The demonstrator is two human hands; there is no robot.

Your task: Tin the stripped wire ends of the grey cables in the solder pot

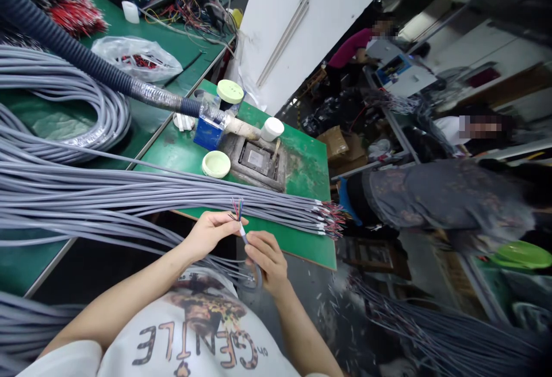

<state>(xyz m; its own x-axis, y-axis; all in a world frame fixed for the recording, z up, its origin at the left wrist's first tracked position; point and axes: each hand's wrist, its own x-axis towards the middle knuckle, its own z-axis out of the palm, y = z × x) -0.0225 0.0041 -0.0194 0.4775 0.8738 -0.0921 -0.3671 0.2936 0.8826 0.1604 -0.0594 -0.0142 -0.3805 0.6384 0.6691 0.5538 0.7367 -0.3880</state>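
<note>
Cable (244,238) end over desk (304,245)
Our left hand (211,233) pinches it; our right hand's (267,259) grip wraps it lower down.

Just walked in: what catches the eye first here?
A thick bundle of grey cables sweeps across the green bench from the left, stripped at the ends. Nearer the camera, the left hand and right hand pinch one single cable, coloured wires fanned at its tip. A black ribbed hose crosses the upper left.
</note>
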